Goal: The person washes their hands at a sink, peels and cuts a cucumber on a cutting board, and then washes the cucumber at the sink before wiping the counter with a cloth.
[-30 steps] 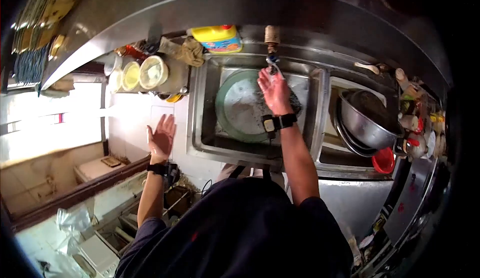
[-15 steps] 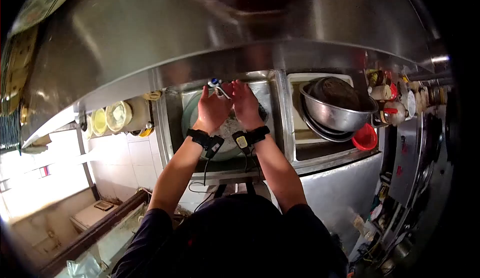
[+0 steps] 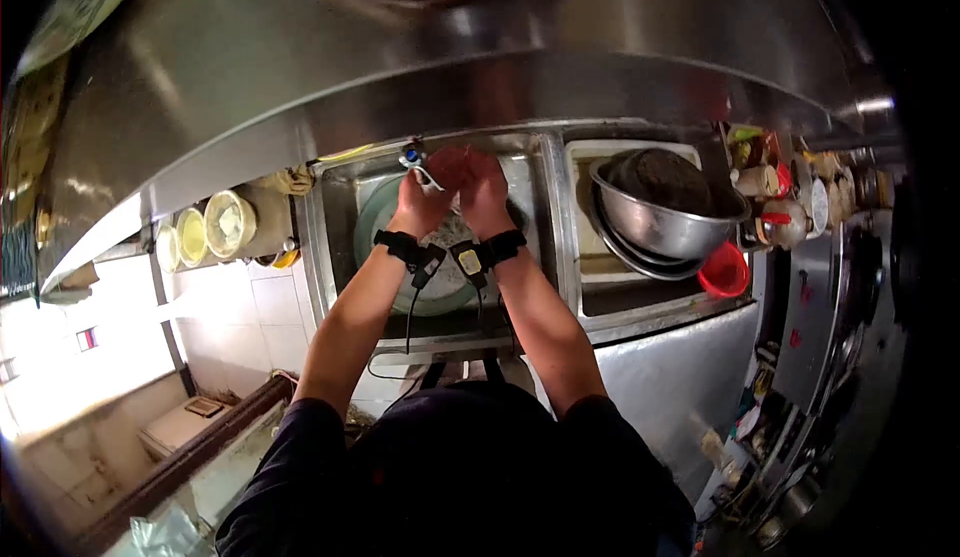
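Both hands are held close together over a pale green basin [image 3: 370,232] in the left sink, beside the small metal faucet [image 3: 411,157]. My left hand [image 3: 424,203] is just below the faucet spout, its fingers in shade and angled toward the other hand. My right hand [image 3: 484,195] has its palm turned inward and its fingers stretched up and slightly curved. No object can be made out in either hand. The basin holds water with light foam or bubbles, partly hidden by the hands and the wrist devices.
The right sink [image 3: 625,299] holds a white tray [image 3: 587,257], stacked metal bowls [image 3: 665,225] with a dark round vessel [image 3: 665,182], and a red bowl [image 3: 724,272]. Yellowish tubs [image 3: 229,225] stand left. A metal hood [image 3: 450,87] overhangs the sinks. Jars and bottles [image 3: 790,219] are at right.
My hands have come closer together and their fingers curve inward more, now beside and below the faucet. The whole view has shifted slightly.
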Available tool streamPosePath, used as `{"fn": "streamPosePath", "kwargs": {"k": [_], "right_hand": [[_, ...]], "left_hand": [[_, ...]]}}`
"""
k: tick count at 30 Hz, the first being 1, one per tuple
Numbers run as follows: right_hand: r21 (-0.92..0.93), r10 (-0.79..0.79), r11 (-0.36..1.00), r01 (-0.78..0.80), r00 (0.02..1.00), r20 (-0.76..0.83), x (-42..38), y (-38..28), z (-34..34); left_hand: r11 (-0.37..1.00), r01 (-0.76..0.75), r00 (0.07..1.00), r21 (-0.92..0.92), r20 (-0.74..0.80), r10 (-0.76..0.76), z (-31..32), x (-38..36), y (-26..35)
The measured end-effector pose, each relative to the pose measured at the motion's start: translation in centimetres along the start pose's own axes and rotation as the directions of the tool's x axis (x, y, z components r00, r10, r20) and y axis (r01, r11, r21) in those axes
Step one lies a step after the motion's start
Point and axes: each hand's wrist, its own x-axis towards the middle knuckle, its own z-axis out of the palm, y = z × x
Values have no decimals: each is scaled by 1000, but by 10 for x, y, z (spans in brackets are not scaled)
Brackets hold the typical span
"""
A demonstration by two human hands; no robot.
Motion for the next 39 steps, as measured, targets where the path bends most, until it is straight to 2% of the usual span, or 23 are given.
{"fn": "streamPosePath", "kwargs": {"k": [1, 2, 4, 6, 8, 9, 10, 11, 12, 14, 15, 16, 18, 20, 22, 23, 26, 27, 31, 34, 35, 37, 39], "right_hand": [[59, 6, 998, -9, 999, 48, 6, 4, 5], [49, 23, 998, -26, 998, 65, 10, 8, 9], [111, 249, 965, -236, 961, -124, 12, 10, 25], [60, 218, 975, -213, 972, -84, 4, 13, 36], [10, 185, 983, -185, 982, -30, 14, 29, 26], [-371, -87, 921, 118, 991, 98, 31, 55, -9], [-634, -285, 647, 424, 905, 315, 27, 56, -4], [-515, 14, 849, 121, 968, 249, 16, 45, -8], [-524, 21, 842, 124, 965, 262, 6, 35, 11], [-751, 26, 661, 3, 999, 27, -9, 28, 40], [-611, 27, 791, 42, 994, 104, -15, 27, 40], [-725, -88, 680, 113, 993, 73, -18, 30, 45], [-798, -41, 603, 0, 999, -31, -25, 34, 49], [-925, -103, 361, 115, 991, 83, -10, 52, 9], [-903, -311, 122, 413, 880, 360, 17, 104, -47], [-929, -230, 261, 261, 952, 203, 23, 93, -38], [-831, -23, 523, 192, 977, 212, 18, 55, -22], [-798, -48, 585, 145, 988, 144, 3, 61, -11], [-729, 82, 682, 61, 984, 159, 18, 61, -28], [-684, 185, 729, -22, 969, 166, 15, 87, -55], [-665, 56, 739, 107, 974, 219, 16, 111, -55], [-818, 9, 526, 232, 960, 279, -6, 82, -26], [-749, 64, 661, 41, 992, 111, 1, 49, -9]], "left_hand": [[864, 53, 986, -500, -110, -124, 0, -1, 8], [493, 14, 952, -870, -140, -273, -2, -3, 16], [389, 40, 928, -920, -110, -356, -24, -10, 10], [-72, 205, 936, -976, 174, 305, -44, -17, -8], [-25, 107, 928, -994, 90, 362, -40, -22, 13], [242, 11, 997, -970, -9, -81, -27, -28, 54], [491, 46, 852, -870, -222, -474, -21, -35, 75], [569, 78, 908, -819, -177, -379, -26, -38, 53], [567, 60, 910, -822, -188, -369, -28, -38, 22], [859, 65, 951, -507, -230, -208, -25, -32, -45], [950, 50, 967, -310, -224, -124, -22, -26, -56], [948, 33, 968, -317, -227, -110, -16, -22, -39], [376, 246, 890, -893, 54, -453, -4, -20, 7], [275, 291, 879, -916, 144, -454, 3, -14, 27], [565, 362, 814, -741, -44, -580, 8, -14, 48], [371, 276, 862, -887, 57, -504, 11, -8, 14], [485, 419, 775, -768, 23, -632, 15, -16, 49], [396, 385, 856, -834, 162, -491, 0, -13, -3], [492, 398, 722, -774, -67, -689, 6, -21, 22], [547, 384, 809, -743, -14, -587, 3, -28, 18], [412, 468, 666, -782, 5, -746, 0, -23, 42], [523, 455, 714, -721, -55, -698, 4, -27, 18], [620, 441, 754, -649, -106, -648, 3, -31, -1]]}}
